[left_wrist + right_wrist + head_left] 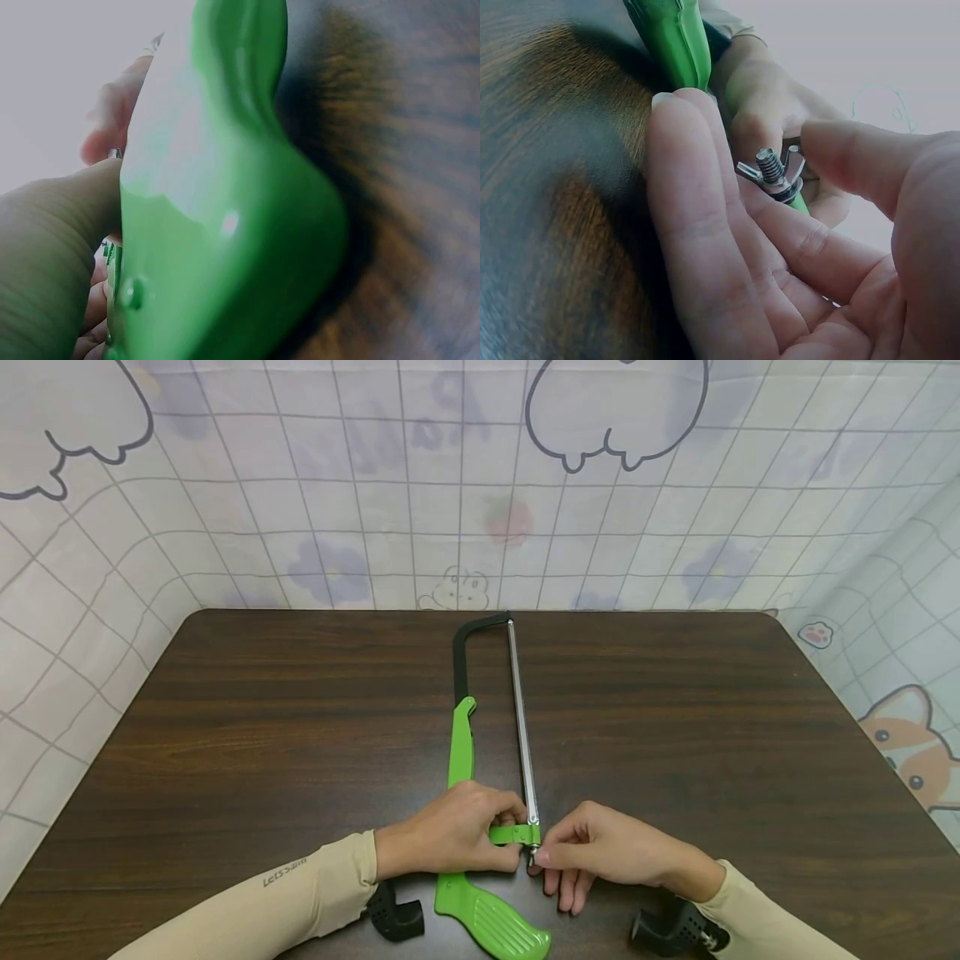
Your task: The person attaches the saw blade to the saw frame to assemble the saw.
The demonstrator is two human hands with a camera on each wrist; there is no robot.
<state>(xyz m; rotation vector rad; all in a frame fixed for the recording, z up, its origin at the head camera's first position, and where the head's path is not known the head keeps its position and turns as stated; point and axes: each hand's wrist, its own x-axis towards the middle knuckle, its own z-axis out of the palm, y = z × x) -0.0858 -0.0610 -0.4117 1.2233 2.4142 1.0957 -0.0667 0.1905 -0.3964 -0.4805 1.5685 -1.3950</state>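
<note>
A hacksaw (461, 743) lies on the table, its green handle toward me and its black bow at the far end. Along its right side runs the silvery blade (522, 718). My left hand (459, 828) grips the green frame above the handle, thumb and fingers around the short green arm (513, 834). At that arm's end, a metal wing nut (771, 177) sits on a threaded bolt. Thumb and index finger of my right hand (603, 852) pinch the wing nut; its other fingers extend loosely below. In the left wrist view, the green handle (225, 247) hides much of the left hand.
The dark wooden table (300, 710) ends at a back edge close to the saw's tip. Behind it hangs a patterned white cloth (420, 510). Black wrist mounts (397, 920) sit under both sleeved forearms, low over the tabletop.
</note>
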